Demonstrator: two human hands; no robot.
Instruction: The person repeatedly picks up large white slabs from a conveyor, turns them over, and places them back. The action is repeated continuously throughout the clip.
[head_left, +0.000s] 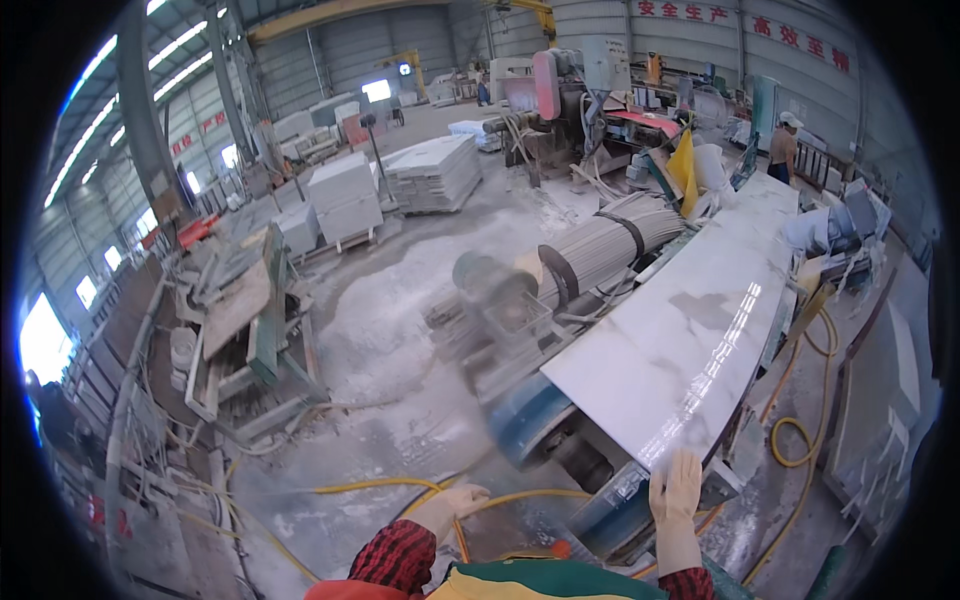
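My left hand [448,511], in a pale glove, is closed around a yellow hose [375,485], which runs out to both sides of it; part of the grip is hidden. My right hand [677,497], also gloved, has its fingers stretched out against the near end of a polished white stone slab [660,365]. The slab is long, with grey veining and a bright strip of reflected light. It lies on a machine bed with a blue roller end [530,418] under its near left corner.
Left of the slab are a blurred motor unit [500,290] and a ribbed grey bundle [610,245]. Scrap stone fills a frame [240,310] on the left. Slab stacks [435,170] stand farther back. A person [783,150] in a white cap is beyond the slab. Another yellow hose [800,450] coils at right.
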